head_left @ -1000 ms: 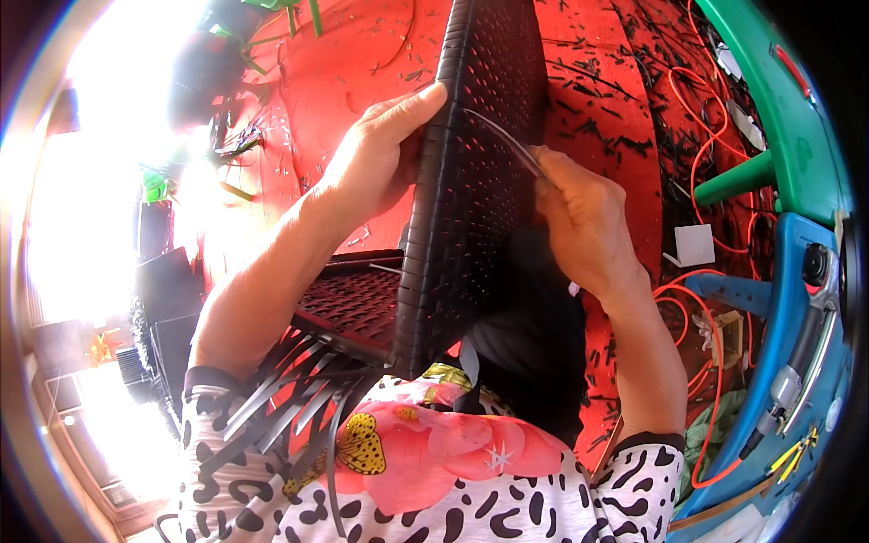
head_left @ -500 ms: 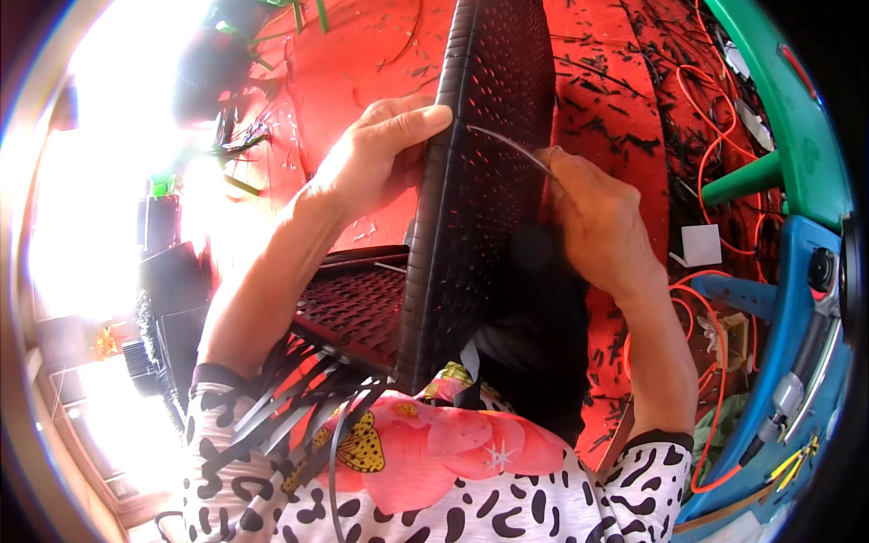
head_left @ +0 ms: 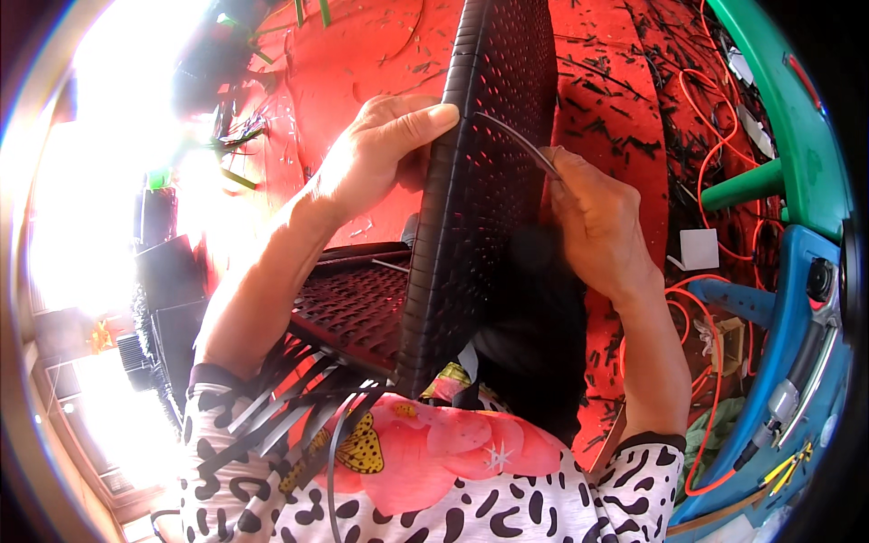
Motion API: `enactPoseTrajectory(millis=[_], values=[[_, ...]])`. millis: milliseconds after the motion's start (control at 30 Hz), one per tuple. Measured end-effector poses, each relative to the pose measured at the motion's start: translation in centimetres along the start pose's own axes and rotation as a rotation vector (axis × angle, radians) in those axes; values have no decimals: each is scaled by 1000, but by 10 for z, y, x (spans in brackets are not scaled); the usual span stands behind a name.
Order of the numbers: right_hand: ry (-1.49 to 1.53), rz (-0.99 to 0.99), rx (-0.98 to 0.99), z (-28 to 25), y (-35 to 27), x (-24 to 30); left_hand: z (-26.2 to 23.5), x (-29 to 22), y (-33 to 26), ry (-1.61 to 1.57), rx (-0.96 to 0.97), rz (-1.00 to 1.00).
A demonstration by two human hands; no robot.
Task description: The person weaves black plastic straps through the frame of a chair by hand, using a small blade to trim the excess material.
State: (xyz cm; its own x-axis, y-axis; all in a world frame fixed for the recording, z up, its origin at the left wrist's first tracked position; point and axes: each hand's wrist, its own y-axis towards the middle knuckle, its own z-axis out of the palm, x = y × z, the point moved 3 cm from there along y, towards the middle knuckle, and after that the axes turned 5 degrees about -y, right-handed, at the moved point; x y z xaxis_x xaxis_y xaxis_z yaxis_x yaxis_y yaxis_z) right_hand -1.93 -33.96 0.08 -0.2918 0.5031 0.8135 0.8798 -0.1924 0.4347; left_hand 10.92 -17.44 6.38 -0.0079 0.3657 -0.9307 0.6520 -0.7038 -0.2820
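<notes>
One black woven panel (head_left: 480, 181) is standing upright between two hands. The left hand (head_left: 376, 154) is clasping its left edge in a closed grip; the right hand (head_left: 597, 222) is pinching one thin black strip (head_left: 516, 145) lying against its right face.

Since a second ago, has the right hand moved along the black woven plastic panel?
Yes. The right hand has crept up and left along the black woven plastic panel, away from the white square on the red floor, pulling the thin strand.
</notes>
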Motion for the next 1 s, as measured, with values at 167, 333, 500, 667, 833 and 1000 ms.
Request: enactPoseTrajectory(millis=[167, 333, 500, 667, 833, 1000], values=[[-112, -50, -6, -1, -4, 4, 7, -6, -7, 24, -35, -35], [-56, 66, -6, 8, -12, 6, 5, -2, -4, -5, -47, -100], [144, 186, -65, 30, -23, -4, 6, 7, 11, -149, -238, 9], [514, 471, -25, 42, -57, -21, 5, 7, 12, -66, -158, 69], [690, 506, -112, 46, -85, -18, 21, -1, 20, -139, -310, 239], [752, 480, -171, 47, -83, -16, 26, -12, 33, -421, 50, -274]])
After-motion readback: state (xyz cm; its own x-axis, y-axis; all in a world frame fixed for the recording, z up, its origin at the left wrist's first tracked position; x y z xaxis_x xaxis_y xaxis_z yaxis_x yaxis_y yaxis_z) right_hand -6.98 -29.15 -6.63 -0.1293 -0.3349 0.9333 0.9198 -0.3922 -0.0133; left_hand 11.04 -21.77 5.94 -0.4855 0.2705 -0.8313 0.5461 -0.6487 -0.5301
